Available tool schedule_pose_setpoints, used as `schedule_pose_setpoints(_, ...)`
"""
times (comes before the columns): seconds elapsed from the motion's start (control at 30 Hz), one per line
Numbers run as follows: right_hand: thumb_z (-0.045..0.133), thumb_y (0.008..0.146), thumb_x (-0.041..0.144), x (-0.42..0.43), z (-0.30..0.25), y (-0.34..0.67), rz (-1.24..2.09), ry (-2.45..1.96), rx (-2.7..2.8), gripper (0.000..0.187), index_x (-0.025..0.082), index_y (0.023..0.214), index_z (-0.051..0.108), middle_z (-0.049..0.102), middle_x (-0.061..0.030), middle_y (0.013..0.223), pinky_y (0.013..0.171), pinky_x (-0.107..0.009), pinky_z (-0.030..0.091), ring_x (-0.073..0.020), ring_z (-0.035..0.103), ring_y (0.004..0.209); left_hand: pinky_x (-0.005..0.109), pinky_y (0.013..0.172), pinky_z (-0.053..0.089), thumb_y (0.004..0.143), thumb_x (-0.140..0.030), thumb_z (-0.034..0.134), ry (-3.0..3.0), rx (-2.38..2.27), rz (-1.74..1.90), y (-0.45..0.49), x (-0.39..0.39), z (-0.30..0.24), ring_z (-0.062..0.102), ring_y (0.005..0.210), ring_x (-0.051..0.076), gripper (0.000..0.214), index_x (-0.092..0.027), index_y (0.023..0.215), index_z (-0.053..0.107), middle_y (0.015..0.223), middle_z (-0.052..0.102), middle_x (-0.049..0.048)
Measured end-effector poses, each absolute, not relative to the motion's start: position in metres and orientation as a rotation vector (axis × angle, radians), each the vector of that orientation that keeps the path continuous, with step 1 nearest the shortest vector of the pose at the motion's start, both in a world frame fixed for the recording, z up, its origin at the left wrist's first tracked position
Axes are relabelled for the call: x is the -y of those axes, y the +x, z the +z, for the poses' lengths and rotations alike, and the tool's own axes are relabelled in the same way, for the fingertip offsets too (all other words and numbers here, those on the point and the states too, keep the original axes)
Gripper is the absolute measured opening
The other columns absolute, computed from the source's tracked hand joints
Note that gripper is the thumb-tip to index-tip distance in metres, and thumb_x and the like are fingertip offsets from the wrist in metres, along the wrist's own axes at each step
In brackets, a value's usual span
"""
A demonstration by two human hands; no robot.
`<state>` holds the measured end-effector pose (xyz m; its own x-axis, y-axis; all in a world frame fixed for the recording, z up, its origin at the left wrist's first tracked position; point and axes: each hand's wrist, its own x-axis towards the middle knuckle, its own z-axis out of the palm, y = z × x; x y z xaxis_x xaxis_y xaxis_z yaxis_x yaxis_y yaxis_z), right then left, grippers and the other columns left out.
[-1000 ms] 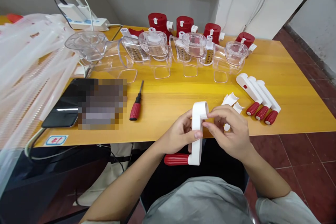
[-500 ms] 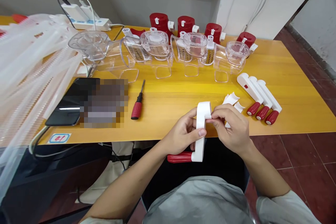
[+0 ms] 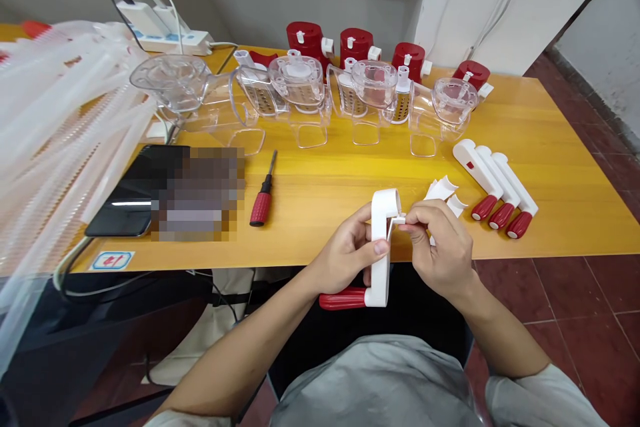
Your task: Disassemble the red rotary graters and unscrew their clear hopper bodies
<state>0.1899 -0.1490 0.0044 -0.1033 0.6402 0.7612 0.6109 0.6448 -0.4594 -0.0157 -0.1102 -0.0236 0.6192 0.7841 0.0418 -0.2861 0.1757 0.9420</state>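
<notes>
My left hand (image 3: 347,253) grips a white crank handle (image 3: 382,240) upright in front of the table's near edge; its red knob (image 3: 343,298) sticks out to the left at the bottom. My right hand (image 3: 440,247) pinches a small white curved piece (image 3: 399,221) against the crank's upper end. Several more small white curved pieces (image 3: 443,192) lie on the table just beyond my right hand. Three further white crank handles with red knobs (image 3: 495,183) lie side by side to the right.
A red-handled screwdriver (image 3: 262,195) lies left of my hands, next to a black tablet (image 3: 135,190). Clear plastic grater housings (image 3: 300,97) and red bases (image 3: 357,47) line the back of the yellow table (image 3: 550,140). Translucent plastic bags (image 3: 55,120) pile up at left, a power strip (image 3: 165,37) behind.
The crank has been lifted slightly, and my right hand's fingers now pinch a small white piece at its upper end. The view has shifted a little.
</notes>
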Motion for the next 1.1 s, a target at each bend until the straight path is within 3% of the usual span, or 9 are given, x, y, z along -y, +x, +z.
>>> schedule_pose_setpoints(0.13, 0.073, 0.112, 0.015, 0.148, 0.007, 0.192, 0.124, -0.995, 1.81, 0.009, 0.022, 0.118, 0.071, 0.079, -0.0068, 0.107, 0.08, -0.031, 0.067, -0.0177, 0.078, 0.095, 0.023, 0.059, 0.049, 0.095, -0.07, 0.095, 1.2, -0.521, 0.767, -0.019, 0.109, -0.021, 0.059, 0.06, 0.012, 0.069, -0.019, 0.139, 0.077, 0.08, 0.07, 0.0003)
schedule_pose_setpoints(0.23, 0.08, 0.11, 0.025, 0.147, 0.007, 0.195, 0.159, -0.977, 1.834, 0.023, 0.022, 0.132, 0.074, 0.082, -0.0113, 0.125, 0.084, -0.034, 0.071, -0.0204, 0.082, 0.104, 0.024, 0.061, 0.051, 0.098, -0.069, 0.094, 1.213, -0.528, 0.764, -0.019, 0.108, -0.02, 0.06, 0.062, 0.012, 0.075, -0.02, 0.151, 0.073, 0.09, 0.075, 0.0027)
schedule_pose_setpoints(0.43, 0.074, 0.109, 0.009, 0.141, -0.001, 0.195, 0.075, -0.962, 1.798, 0.014, 0.023, 0.112, 0.075, 0.084, -0.0057, 0.109, 0.082, -0.031, 0.07, -0.0175, 0.083, 0.097, 0.024, 0.062, 0.053, 0.092, -0.065, 0.1, 1.194, -0.547, 0.772, -0.016, 0.108, -0.023, 0.064, 0.063, 0.014, 0.072, -0.019, 0.143, 0.075, 0.08, 0.07, -0.0009)
schedule_pose_setpoints(0.7, 0.066, 0.113, 0.012, 0.142, -0.01, 0.192, -0.046, -1.045, 1.754, 0.014, 0.023, 0.111, 0.076, 0.084, -0.0079, 0.106, 0.076, -0.032, 0.067, -0.019, 0.083, 0.093, 0.024, 0.054, 0.05, 0.096, -0.068, 0.096, 1.096, -0.567, 0.741, -0.012, 0.111, -0.023, 0.062, 0.052, 0.014, 0.071, -0.02, 0.142, 0.072, 0.072, 0.07, -0.0023)
schedule_pose_setpoints(0.9, 0.067, 0.113, 0.015, 0.144, -0.01, 0.19, -0.087, -1.115, 1.741, 0.014, 0.024, 0.105, 0.073, 0.081, -0.0068, 0.1, 0.078, -0.035, 0.066, -0.0201, 0.08, 0.09, 0.023, 0.044, 0.043, 0.097, -0.071, 0.093, 1.07, -0.58, 0.707, -0.011, 0.112, -0.023, 0.058, 0.046, 0.013, 0.067, -0.022, 0.133, 0.066, 0.072, 0.069, -0.0044)
schedule_pose_setpoints(1.1, 0.073, 0.113, 0.02, 0.15, 0.013, 0.231, -0.15, -1.271, 1.556, 0.005, 0.024, 0.111, 0.074, 0.08, -0.0089, 0.112, 0.081, -0.035, 0.064, -0.0221, 0.079, 0.104, 0.022, 0.049, 0.039, 0.083, -0.077, 0.1, 0.907, -0.73, 0.977, -0.01, 0.105, -0.022, 0.046, 0.056, 0.009, 0.068, -0.02, 0.096, 0.065, 0.072, 0.056, -0.0049)
